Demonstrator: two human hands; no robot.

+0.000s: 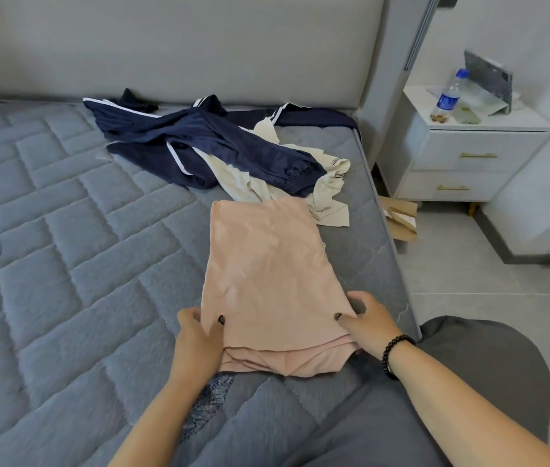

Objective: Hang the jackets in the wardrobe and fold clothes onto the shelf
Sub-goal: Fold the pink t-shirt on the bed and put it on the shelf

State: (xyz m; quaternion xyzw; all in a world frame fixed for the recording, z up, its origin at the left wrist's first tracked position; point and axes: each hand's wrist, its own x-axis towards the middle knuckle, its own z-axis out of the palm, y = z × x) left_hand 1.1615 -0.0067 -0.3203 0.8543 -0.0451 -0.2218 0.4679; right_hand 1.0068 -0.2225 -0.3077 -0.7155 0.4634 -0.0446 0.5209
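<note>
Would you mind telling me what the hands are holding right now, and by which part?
Both hands, left hand and right hand, grip the pink garment at its near end, one at each side edge.

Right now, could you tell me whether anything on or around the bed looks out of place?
Yes: torn cardboard pieces lie on the floor between the bed and the nightstand, like litter. The navy jacket and cream garment are merely a tangled, unfolded heap.

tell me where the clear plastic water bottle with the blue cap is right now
In the head view it stands at upper right: the clear plastic water bottle is on the white two-drawer nightstand beside the bed, just left of a propped tablet.
</note>
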